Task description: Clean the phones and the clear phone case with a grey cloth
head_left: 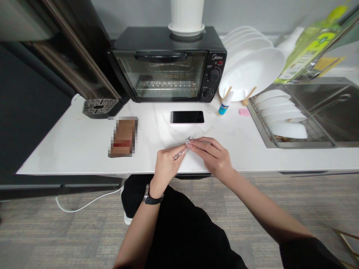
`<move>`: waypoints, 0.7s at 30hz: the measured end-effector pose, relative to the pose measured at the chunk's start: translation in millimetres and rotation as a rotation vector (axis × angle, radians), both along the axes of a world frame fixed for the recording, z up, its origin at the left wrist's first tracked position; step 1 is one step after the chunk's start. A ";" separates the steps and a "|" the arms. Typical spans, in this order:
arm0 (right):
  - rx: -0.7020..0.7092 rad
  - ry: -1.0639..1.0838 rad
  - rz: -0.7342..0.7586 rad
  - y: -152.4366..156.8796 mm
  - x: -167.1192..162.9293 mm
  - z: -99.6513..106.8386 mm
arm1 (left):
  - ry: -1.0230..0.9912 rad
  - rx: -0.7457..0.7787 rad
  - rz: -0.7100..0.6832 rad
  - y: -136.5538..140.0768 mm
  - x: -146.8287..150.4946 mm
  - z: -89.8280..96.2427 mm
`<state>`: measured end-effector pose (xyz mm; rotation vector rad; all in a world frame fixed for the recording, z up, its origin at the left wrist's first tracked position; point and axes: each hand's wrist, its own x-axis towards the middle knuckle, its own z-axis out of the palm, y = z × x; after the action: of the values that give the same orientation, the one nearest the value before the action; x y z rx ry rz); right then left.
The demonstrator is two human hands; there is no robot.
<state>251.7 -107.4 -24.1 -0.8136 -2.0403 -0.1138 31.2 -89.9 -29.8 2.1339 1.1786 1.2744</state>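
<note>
Left hand [166,161] and right hand [215,155] nearly closed, fingertips together, both pinching small translucent item [188,141], possibly crumpled plastic, over white countertop [246,157] near front edge. Black-screened smartphone [187,117] just beyond; Midea toaster oven [168,95] behind, small white-capped bottle [223,109] right of phone.

We are in a kitchen or kitchenette, at a white bench [70,145] with a metal sink [340,125] at its right end. A black Midea toaster oven [168,76] stands near the grey wall [148,13]. To its right we see white plates [252,73] propped on edge, white dishes [288,129] at the sink, and a large bottle of yellow-green liquid [311,56]. At left, a drip tray [98,107] juts from a tall machine [75,45].
</note>
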 end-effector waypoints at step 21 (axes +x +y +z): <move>0.028 0.101 -0.244 18.8 27.1 -2.9 | -0.080 -0.042 -0.024 -0.7 0.9 -4.2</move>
<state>278.9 -88.6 -27.0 -1.0283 -1.8351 -0.2332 32.1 -90.6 -33.9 2.0413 1.1336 1.3005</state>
